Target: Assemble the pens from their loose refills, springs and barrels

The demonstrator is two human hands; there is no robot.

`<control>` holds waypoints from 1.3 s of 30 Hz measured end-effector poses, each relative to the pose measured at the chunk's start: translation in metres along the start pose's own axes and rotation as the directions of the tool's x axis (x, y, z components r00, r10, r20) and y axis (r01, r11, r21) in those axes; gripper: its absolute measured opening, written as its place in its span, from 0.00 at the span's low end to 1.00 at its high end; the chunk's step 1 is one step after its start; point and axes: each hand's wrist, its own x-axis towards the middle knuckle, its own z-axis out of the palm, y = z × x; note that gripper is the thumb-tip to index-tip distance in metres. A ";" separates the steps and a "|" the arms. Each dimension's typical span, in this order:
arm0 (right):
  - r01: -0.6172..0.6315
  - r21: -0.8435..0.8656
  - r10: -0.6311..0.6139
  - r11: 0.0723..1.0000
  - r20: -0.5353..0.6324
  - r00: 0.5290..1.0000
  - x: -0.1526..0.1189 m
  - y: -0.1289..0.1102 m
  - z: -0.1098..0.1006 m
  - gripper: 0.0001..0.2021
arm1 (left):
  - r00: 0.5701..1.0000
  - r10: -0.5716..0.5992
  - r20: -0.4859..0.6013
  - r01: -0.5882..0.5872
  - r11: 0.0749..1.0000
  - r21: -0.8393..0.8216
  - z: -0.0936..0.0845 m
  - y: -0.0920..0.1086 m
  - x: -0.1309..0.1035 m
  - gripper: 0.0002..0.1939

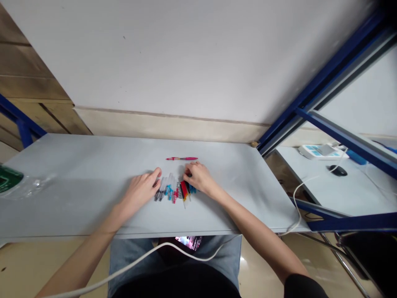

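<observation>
A cluster of pen parts lies on the grey table between my two hands. Clear pen barrels with black, blue and red grips are on its left side. Pen refills in black and red, some with yellowish ends, lie to the right of them. My left hand rests beside the clear barrels, thumb and fingers apart, holding nothing visible. My right hand is at the upper end of the refills with fingers curled together; whatever is in them is hidden. Beyond the cluster lies a whole pink pen.
A clear plastic bag with a green part is at the table's left. White cable crosses over my lap, where a lit phone shows. Blue frame posts stand at the right, before another table with a black mouse.
</observation>
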 end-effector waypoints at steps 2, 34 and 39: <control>-0.007 -0.041 0.008 0.999 0.011 1.000 0.000 -0.005 -0.001 0.05 | 1.000 0.011 0.005 -0.011 1.000 -0.007 -0.005 0.000 0.004 0.09; 0.100 0.984 0.468 0.151 -0.160 0.869 0.018 0.027 -0.006 0.10 | 0.904 0.310 -0.293 -0.403 0.848 -0.345 0.018 0.038 0.071 0.10; 0.117 0.992 0.492 0.040 -0.122 0.862 0.019 0.025 -0.006 0.11 | 0.898 0.315 -0.306 -0.413 0.841 -0.348 0.020 0.035 0.071 0.10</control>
